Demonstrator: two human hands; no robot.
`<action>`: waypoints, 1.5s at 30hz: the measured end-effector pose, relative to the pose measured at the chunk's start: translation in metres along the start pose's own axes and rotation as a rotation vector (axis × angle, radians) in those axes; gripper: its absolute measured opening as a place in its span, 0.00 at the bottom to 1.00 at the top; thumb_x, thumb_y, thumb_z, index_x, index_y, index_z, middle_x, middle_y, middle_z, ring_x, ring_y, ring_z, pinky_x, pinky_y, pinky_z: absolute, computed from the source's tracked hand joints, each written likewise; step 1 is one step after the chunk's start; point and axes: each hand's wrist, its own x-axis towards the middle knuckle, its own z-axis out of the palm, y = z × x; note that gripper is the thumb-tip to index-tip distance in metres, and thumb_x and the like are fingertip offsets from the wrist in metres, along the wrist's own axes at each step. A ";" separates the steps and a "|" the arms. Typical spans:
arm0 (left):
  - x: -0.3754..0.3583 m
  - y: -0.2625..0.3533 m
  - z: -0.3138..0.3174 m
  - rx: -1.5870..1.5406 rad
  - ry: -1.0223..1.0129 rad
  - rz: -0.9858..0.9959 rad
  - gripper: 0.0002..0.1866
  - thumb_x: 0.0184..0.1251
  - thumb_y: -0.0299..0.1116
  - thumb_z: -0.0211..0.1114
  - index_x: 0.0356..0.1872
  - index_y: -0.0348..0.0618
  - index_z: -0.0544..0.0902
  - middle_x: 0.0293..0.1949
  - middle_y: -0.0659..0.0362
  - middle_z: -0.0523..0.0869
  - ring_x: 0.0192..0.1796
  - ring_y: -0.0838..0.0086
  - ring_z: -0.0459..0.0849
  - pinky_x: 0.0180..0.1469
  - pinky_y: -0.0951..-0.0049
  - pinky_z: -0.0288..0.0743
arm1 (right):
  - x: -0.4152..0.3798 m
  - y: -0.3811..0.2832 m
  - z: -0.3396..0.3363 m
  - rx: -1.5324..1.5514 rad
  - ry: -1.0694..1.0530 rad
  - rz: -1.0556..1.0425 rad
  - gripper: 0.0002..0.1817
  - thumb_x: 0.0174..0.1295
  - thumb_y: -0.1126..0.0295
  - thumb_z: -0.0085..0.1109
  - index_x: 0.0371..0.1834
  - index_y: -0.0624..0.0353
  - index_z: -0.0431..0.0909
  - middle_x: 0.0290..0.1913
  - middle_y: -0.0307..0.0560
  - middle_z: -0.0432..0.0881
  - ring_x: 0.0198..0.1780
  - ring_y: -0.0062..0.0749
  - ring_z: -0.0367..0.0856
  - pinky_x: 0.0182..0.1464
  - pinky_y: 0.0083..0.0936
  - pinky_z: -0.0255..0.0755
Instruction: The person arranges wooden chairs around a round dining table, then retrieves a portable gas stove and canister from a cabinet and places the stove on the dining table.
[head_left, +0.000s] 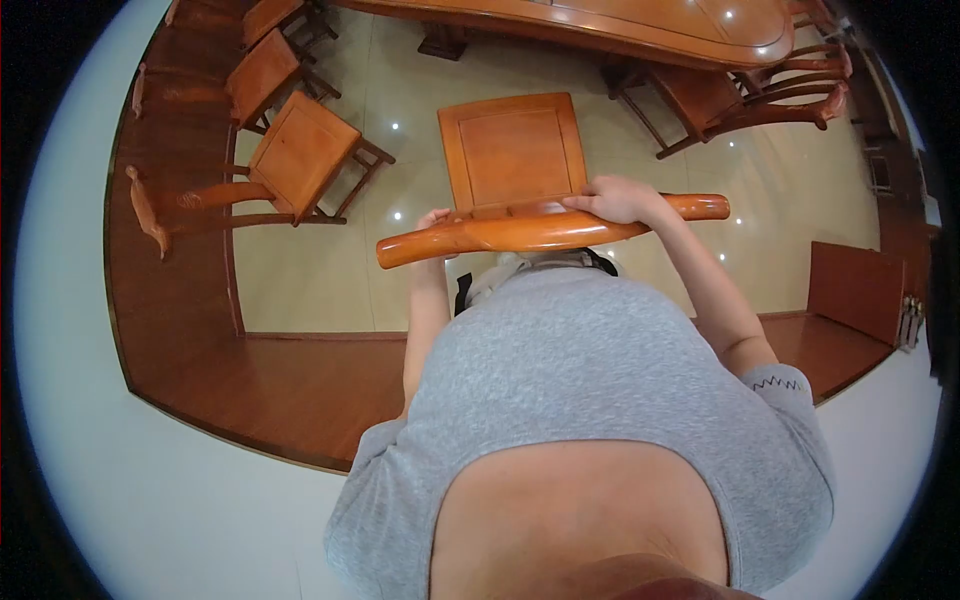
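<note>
A wooden chair (515, 150) stands in front of me, its square seat beyond its curved, glossy top rail (545, 232). My right hand (618, 199) lies over the right part of the rail, its fingers curled round the back edge. My left hand (434, 222) grips the chair's back from behind the left part of the rail; the rail hides most of this hand, and some fingertips show above it. The rail runs across just in front of my body and slants slightly, its left end nearer to me.
A large wooden table (620, 28) spans the top. Several wooden chairs stand at the left, the nearest one (305, 155) beside mine. Another chair (690, 100) is at the table's right. Brown wall panelling (170, 330) runs behind and left; a reddish-brown panel (855, 290) is at right.
</note>
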 end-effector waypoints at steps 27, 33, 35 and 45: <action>-0.009 -0.003 -0.003 0.008 -0.005 0.051 0.16 0.62 0.41 0.56 0.38 0.37 0.78 0.27 0.54 0.86 0.27 0.61 0.85 0.31 0.60 0.82 | 0.006 -0.003 0.012 0.078 0.013 -0.061 0.33 0.65 0.42 0.47 0.46 0.65 0.83 0.47 0.65 0.83 0.50 0.55 0.81 0.53 0.42 0.73; -0.005 0.003 -0.015 -0.013 0.077 0.064 0.15 0.61 0.41 0.57 0.37 0.37 0.78 0.27 0.53 0.85 0.27 0.60 0.85 0.30 0.59 0.82 | 0.011 -0.007 0.011 0.016 -0.034 -0.032 0.29 0.68 0.45 0.48 0.48 0.62 0.83 0.46 0.63 0.84 0.49 0.53 0.82 0.53 0.39 0.72; -0.004 0.003 -0.023 -0.101 -0.198 0.001 0.17 0.62 0.39 0.58 0.41 0.34 0.81 0.37 0.45 0.87 0.38 0.55 0.87 0.46 0.55 0.83 | 0.015 -0.003 0.016 0.053 -0.016 -0.054 0.33 0.65 0.42 0.48 0.44 0.67 0.83 0.46 0.66 0.83 0.49 0.56 0.81 0.51 0.43 0.73; -0.003 -0.005 -0.024 -0.100 -0.129 0.101 0.18 0.60 0.38 0.62 0.45 0.33 0.79 0.40 0.48 0.87 0.40 0.55 0.87 0.50 0.54 0.81 | 0.001 -0.017 0.008 0.020 -0.001 -0.044 0.32 0.66 0.43 0.47 0.44 0.66 0.84 0.47 0.65 0.83 0.51 0.54 0.81 0.53 0.43 0.72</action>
